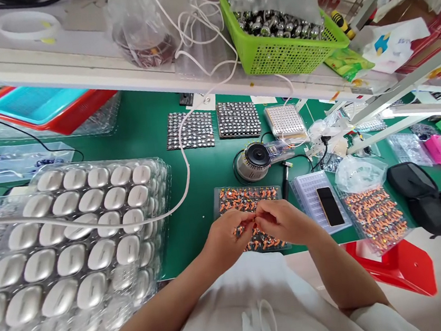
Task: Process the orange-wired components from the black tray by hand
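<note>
My left hand and my right hand meet fingertip to fingertip over a tray of small orange parts. Both are closed in a pinch. Between the fingertips is something tiny; a speck of orange-red shows, but the fingers cover most of it. Just beyond the tray stands a round grey device with a black top, and a small hammer with a black handle lies to its right.
Stacked clear trays of silver oval cases fill the left. To the right are a phone on white trays, another orange-part tray and a black case. A white cable hangs across; a green basket stands on the shelf above.
</note>
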### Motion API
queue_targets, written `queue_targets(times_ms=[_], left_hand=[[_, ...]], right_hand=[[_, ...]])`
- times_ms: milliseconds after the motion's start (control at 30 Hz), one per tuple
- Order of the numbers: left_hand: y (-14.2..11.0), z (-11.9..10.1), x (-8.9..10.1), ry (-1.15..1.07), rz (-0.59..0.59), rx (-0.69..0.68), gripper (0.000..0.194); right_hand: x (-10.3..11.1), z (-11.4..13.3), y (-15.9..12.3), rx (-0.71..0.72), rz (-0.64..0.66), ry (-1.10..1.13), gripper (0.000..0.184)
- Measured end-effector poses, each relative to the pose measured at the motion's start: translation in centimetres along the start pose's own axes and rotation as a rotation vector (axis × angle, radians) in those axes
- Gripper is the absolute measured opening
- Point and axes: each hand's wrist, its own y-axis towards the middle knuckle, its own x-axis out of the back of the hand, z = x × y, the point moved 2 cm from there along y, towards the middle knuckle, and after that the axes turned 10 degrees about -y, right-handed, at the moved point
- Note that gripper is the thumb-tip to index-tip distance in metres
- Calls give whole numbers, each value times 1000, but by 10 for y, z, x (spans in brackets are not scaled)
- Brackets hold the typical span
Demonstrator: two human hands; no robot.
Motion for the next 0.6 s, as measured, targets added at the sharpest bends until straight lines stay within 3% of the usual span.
queue_targets(times_ms=[400,600], left_hand=[[-1,6,-1,125,-2,-227,17],[-3,8,-4,158,-31,-332,19]], right_hand=[[1,-2,2,-47,31,7,13],[-2,-14,6,-155,142,130,12]])
